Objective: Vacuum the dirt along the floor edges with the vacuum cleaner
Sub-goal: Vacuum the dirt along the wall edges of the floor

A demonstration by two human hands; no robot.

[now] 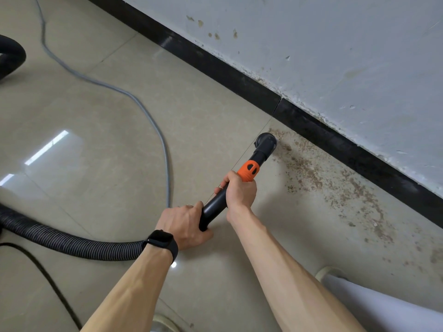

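Both hands hold the black vacuum wand [215,204]. My right hand [239,190] grips it just behind the orange collar [248,171]. My left hand [184,224], with a black watch on the wrist, grips the wand's rear end where the ribbed black hose [72,243] joins. The round black nozzle [266,142] sits on the beige tile floor at the near end of a band of brown dirt [335,185], which runs along the black baseboard [311,125] toward the lower right.
A grey cable [153,125] curves across the floor on the left, and a thin black cord [48,279] crosses the lower left. Part of a black vacuum body [9,58] shows at the left edge. A stained white wall [335,56] rises above the baseboard. My light trouser leg [383,305] is at lower right.
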